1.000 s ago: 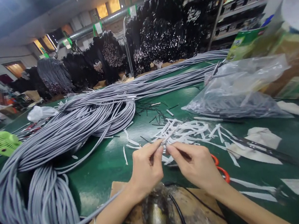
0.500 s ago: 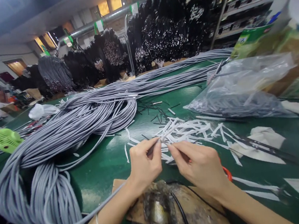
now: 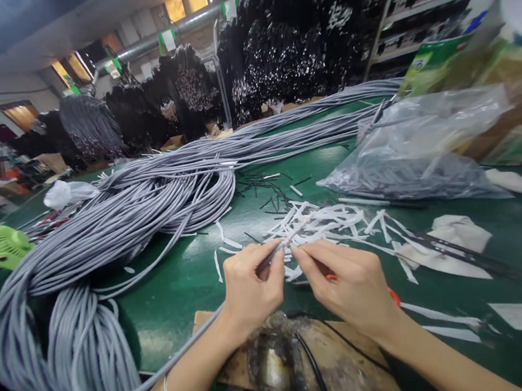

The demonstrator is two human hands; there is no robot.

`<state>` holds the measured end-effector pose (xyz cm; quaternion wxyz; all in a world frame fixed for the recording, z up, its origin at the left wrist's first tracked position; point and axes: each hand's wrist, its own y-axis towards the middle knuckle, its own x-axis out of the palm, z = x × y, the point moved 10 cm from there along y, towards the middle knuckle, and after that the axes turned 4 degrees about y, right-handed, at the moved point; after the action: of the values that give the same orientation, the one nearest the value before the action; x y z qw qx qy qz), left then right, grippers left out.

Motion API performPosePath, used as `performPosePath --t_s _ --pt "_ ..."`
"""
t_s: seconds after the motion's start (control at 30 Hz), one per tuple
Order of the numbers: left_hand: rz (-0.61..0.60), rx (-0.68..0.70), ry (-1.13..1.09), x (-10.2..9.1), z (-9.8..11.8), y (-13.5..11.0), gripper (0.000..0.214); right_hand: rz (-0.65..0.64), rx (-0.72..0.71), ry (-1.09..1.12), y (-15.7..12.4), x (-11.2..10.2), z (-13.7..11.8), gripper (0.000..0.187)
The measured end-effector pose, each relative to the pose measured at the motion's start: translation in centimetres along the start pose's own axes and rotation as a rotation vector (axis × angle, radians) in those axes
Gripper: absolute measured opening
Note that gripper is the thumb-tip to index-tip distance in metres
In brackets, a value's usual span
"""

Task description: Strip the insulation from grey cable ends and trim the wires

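My left hand [image 3: 253,289] is closed in a pinch around a grey cable [image 3: 185,353], close to its end. The cable comes from the big coil at the left and runs along my left forearm. Its pale, frayed-looking tip pokes out past my left fingertips. Right beside it, my right hand [image 3: 354,287] has thumb and forefinger pressed together; what they grip is too small to make out. Beneath and beyond both hands lies a pile of white strips [image 3: 322,224]. An orange-red handle [image 3: 394,297] shows partly behind my right hand.
A thick bundle of grey cables [image 3: 103,242] covers the left of the green table [image 3: 178,296]. At the right are a clear plastic bag [image 3: 419,155], black tweezers [image 3: 461,252] and a cloth [image 3: 463,236]. A grimy metal device [image 3: 273,364] sits on a wooden board [image 3: 350,363] nearest me.
Both hands keep their pinch near the cable end, where more of the pale tip now shows above the fingers. The whole view has shifted slightly.
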<state>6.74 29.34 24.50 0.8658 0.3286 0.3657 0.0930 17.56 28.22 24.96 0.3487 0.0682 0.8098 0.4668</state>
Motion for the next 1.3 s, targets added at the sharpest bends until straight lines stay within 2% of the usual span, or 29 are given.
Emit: performPosePath --t_s 0.1,0.27,0.33,0.43,0.5,0.57,0.67,0.73,0.8,0.87,0.93,0.97,1.1,1.2,1.3 --pt "0.007 0.027 -0.004 0.0 0.2 0.0 0.018 -0.003 0.048 0.067 0.2 0.0 0.5 0.028" --pt "0.039 0.106 -0.008 -0.3 0.9 -0.2 0.016 -0.062 0.215 0.208 0.1 0.8 1.7 0.034" --pt "0.038 0.105 0.008 -0.3 0.9 -0.3 0.017 -0.017 0.184 0.202 0.0 0.4 1.1 0.030" --pt "-0.008 0.031 0.020 0.0 0.3 -0.2 0.018 0.069 0.032 0.116 -0.3 -0.4 -0.6 0.023" --pt "-0.034 -0.001 0.038 0.3 -0.1 -0.3 0.018 0.077 -0.031 0.069 -0.4 -0.4 -1.2 0.023" --pt "-0.015 0.034 0.083 0.1 0.1 -0.4 0.019 0.050 0.013 0.075 -0.2 0.0 -0.7 0.026" --pt "0.061 0.181 0.167 -0.3 1.4 -0.9 0.022 0.024 0.144 0.154 0.2 0.3 0.7 0.030" --pt "0.079 0.227 0.188 -0.4 1.8 -1.1 0.023 0.051 0.134 0.156 0.2 -0.1 0.4 0.027" --pt "0.043 0.154 0.193 0.0 0.7 -0.6 0.024 0.058 0.019 0.138 -0.1 -0.4 -1.2 0.024" --pt "-0.050 -0.003 0.198 0.9 -1.5 0.0 0.022 -0.001 -0.134 0.172 -0.7 0.1 -3.3 0.025" --pt "-0.135 -0.159 0.154 1.6 -3.6 0.2 0.021 -0.067 -0.204 0.236 -1.1 0.5 -4.4 0.028" --pt "-0.154 -0.216 0.093 1.8 -4.3 0.3 0.022 -0.050 -0.185 0.247 -1.0 0.3 -4.1 0.029" --pt "-0.154 -0.325 -0.290 2.0 -4.3 0.2 0.029 0.011 0.157 0.169 0.1 -0.1 0.4 0.029" --pt "-0.174 -0.360 -0.469 2.2 -3.5 0.0 0.032 -0.027 0.202 0.177 0.5 0.5 1.2 0.034" --pt "-0.180 -0.373 -0.516 2.2 -3.3 -0.2 0.033 -0.035 0.213 0.183 0.5 0.9 1.0 0.036"
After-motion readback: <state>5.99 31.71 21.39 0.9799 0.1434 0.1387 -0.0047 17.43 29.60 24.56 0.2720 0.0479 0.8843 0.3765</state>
